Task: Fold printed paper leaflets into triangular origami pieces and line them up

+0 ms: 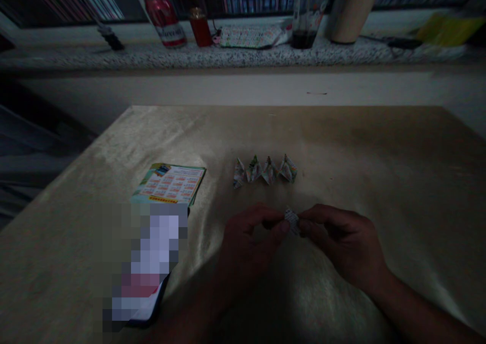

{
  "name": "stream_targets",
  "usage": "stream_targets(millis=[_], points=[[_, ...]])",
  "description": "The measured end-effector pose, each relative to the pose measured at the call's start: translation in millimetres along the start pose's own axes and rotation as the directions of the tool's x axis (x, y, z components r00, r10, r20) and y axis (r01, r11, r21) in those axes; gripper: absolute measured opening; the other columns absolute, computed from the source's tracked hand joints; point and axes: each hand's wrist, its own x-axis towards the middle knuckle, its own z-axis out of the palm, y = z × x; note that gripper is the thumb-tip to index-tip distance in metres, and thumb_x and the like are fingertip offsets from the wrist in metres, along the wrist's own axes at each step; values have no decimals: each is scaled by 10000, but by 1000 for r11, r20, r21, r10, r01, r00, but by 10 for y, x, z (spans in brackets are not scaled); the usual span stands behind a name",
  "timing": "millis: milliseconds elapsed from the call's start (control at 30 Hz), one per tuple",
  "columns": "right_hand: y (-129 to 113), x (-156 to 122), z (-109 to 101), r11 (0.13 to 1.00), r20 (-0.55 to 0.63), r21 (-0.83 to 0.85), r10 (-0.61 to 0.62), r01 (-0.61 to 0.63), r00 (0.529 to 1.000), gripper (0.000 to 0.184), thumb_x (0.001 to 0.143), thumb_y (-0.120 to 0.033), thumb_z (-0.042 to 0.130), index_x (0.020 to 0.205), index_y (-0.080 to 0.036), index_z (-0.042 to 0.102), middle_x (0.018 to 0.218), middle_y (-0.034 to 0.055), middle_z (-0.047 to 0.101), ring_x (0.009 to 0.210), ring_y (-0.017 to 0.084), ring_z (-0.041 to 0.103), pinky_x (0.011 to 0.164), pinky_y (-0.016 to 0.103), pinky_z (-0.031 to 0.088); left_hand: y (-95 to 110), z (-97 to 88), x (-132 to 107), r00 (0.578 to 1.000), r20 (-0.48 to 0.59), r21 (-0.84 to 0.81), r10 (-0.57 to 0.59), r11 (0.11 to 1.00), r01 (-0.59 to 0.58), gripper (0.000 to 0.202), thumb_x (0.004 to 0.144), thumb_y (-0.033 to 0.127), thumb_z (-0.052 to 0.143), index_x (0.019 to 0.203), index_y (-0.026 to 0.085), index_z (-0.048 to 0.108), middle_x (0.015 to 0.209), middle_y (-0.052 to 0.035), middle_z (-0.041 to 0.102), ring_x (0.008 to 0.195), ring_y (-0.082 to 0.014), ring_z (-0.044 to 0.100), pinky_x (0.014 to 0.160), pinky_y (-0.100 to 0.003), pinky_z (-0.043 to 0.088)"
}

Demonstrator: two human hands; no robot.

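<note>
A small folded piece of printed paper (291, 220) is pinched between my two hands, just above the table. My left hand (255, 240) grips its left side with thumb and forefinger. On the opposite side, the thumb and forefinger of my right hand (343, 243) close on its right edge. Beyond my hands, several pointed folded-paper pieces (269, 171) stand in a row, made of similar printed paper. Dim light hides the fine folds of the piece I hold.
Left of my hands lie a stack of printed cards (172, 182) and a phone (150, 268) with a blurred screen. Along the granite windowsill (243, 58) stand a red can (165, 23), a red bottle (201, 28), a glass with dark liquid (304, 38) and a beige cylinder (353, 12).
</note>
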Motion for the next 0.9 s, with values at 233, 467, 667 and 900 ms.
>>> stream_targets(millis=[233,467,667,900], points=[[16,4,7,987,61,114,106,-112,993,69,835,-190,773,797,-228,817,674,-2,759,596,129,701,554,204,548,-9,46,-24,993,26,-30,-115,993,116,71,846,238,715,838,206,778,773,-14,733,728,-169,649,685,-276,499],[48,-46,35,947,108,212,221,-240,969,53,822,-198,787,825,-240,820,715,-5,777,632,117,708,574,176,547,-5,26,-5,981,46,-104,-186,976,190,34,803,219,753,792,204,782,732,-6,743,682,-156,642,641,-254,491],[45,-44,44,942,132,215,233,-257,963,58,823,-218,791,772,-232,813,668,-7,763,585,108,687,521,167,515,-11,22,-12,980,23,-133,-197,971,198,42,798,233,763,823,202,772,767,-10,747,716,-160,662,663,-257,508],[17,-33,58,956,107,188,209,-226,972,47,832,-225,783,793,-229,807,703,0,767,629,130,707,568,199,551,-4,31,-32,988,17,-45,-151,987,152,39,811,223,729,803,197,758,747,-13,736,718,-169,656,674,-268,510]])
